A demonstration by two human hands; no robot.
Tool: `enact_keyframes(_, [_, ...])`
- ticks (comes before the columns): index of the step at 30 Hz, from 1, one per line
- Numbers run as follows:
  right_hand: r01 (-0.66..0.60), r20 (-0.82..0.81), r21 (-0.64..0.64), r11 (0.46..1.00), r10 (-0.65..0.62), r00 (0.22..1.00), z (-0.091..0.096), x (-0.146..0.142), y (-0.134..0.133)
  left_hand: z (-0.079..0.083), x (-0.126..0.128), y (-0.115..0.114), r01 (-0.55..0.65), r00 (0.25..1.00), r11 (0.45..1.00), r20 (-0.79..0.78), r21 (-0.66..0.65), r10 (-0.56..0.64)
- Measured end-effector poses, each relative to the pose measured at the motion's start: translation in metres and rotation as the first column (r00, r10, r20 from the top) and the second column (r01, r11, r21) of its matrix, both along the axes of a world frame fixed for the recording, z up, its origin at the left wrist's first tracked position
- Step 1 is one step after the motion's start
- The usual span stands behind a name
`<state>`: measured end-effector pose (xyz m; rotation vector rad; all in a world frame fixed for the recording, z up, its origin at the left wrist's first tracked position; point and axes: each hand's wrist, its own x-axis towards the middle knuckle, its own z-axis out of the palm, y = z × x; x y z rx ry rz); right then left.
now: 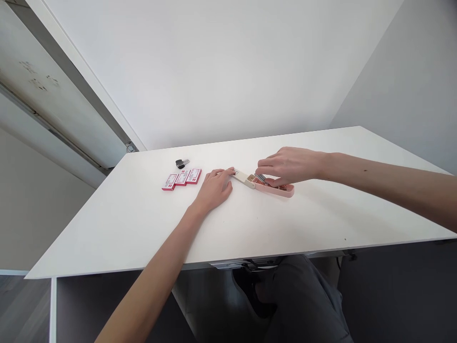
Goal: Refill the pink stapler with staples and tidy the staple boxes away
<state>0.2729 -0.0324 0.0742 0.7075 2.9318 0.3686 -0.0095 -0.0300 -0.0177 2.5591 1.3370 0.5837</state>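
Observation:
A pink and cream stapler (pixel 266 184) lies opened out flat on the white table (pixel 250 219). My left hand (pixel 214 187) rests palm down on the table, its fingertips touching the cream end of the stapler. My right hand (pixel 288 165) hovers over the pink part, fingers pinched on a small strip of metal staples (pixel 261 178) at the stapler's channel. Three small red and white staple boxes (pixel 182 178) lie in a row to the left of my left hand.
A small black and silver object (pixel 182 163) lies just behind the staple boxes. White walls rise behind the table, with a window frame (pixel 71 119) to the left. My legs show under the table's near edge.

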Motion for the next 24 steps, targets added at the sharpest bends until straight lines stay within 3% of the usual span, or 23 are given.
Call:
enact_keyframes(6, [0.066,-0.031,-0.059,0.996,-0.068,0.997,0.003,-0.002,-0.004,0.0,0.0,0.0,0.003,1.0,1.0,-0.008,0.001,-0.003])
enact_keyframes(11, [0.223,-0.148,-0.24,0.945,-0.263,0.953,0.002,-0.001,-0.007,0.0,-0.001,0.0,0.012,1.0,1.0,-0.003,-0.002,-0.012])
enact_keyframes(13, [0.32,-0.191,-0.373,0.871,-0.41,0.892,0.001,0.001,-0.008,0.0,-0.001,0.0,0.013,1.0,1.0,-0.001,0.014,-0.013])
enact_keyframes(15, [0.38,-0.202,-0.534,0.755,-0.55,0.81,-0.002,0.002,-0.009,0.001,-0.001,0.0,0.008,1.0,0.999,0.004,0.046,-0.008])
enact_keyframes(19, [0.343,-0.173,-0.764,0.547,-0.685,0.707,-0.01,0.005,-0.011,0.004,0.002,-0.003,0.0,1.0,0.993,0.021,0.122,-0.003])
enact_keyframes(24, [0.247,-0.179,-0.862,0.442,-0.722,0.668,-0.026,0.0,-0.017,0.012,0.012,-0.012,0.087,0.993,0.975,0.055,0.204,-0.1])
